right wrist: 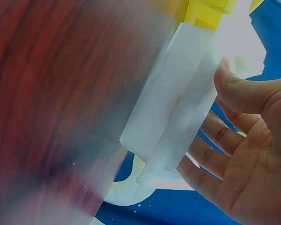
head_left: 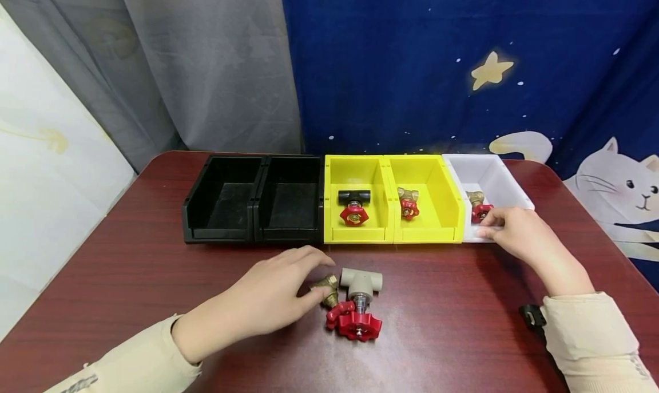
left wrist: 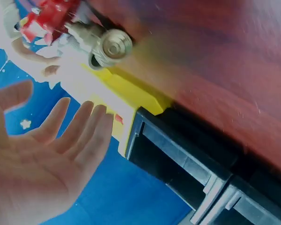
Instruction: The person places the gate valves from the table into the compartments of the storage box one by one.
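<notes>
My left hand (head_left: 259,296) is beside a brass valve (head_left: 328,290) with a red handwheel on the table. In the left wrist view its fingers (left wrist: 86,126) are spread and relaxed, with a gap between them and the valve. Against that valve lies a grey plastic tee valve (head_left: 361,284), also with a red handwheel. My right hand (head_left: 527,241) reaches over the front of the white bin (head_left: 507,181). Its fingertips are close to the red handwheel of another brass valve (head_left: 476,198) lying inside. In the right wrist view the thumb (right wrist: 229,84) is at the bin's rim and nothing shows in the grasp.
Two black bins (head_left: 218,235), two yellow bins (head_left: 358,235) and the white bin stand in a row. One yellow bin holds a black tee valve (head_left: 354,197), the other a small brass valve (head_left: 408,195). Curtains (head_left: 391,67) hang behind the table (head_left: 128,255).
</notes>
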A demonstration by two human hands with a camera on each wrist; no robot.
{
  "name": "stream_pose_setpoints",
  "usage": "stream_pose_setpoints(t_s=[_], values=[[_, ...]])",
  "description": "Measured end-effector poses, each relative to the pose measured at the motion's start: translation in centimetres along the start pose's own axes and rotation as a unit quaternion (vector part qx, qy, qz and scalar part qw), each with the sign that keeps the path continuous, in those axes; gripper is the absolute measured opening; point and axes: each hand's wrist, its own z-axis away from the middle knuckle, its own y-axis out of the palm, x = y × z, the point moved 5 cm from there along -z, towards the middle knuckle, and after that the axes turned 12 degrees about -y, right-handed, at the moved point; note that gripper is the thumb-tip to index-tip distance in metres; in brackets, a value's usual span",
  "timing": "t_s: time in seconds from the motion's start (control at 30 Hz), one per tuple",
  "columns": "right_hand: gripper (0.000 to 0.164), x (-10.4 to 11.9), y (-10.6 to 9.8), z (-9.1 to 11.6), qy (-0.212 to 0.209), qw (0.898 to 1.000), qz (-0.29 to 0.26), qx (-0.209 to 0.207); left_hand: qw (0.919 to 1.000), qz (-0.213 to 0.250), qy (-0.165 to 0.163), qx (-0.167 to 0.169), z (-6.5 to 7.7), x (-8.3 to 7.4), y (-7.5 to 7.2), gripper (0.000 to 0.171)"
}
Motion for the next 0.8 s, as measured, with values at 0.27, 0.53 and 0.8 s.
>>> stream_pose_setpoints(t_s=[0.27,0.53,0.8], values=[[0.014,0.0,-0.1,0.0,0.009,1.000,-0.004,0.004,0.9942,0.068,-0.022,0.080,0.9,-0.2,1.2,0.066],[0.014,0.0,-0.1,0.0,0.010,1.000,-0.003,0.004,0.9880,0.099,-0.041,0.111,0.7,0.0,2.3,0.079],[0.013,0.0,-0.1,0.0,0.002,1.000,-0.002,-0.001,0.9934,0.065,-0.028,0.091,0.3,-0.1,3.5,0.081]])
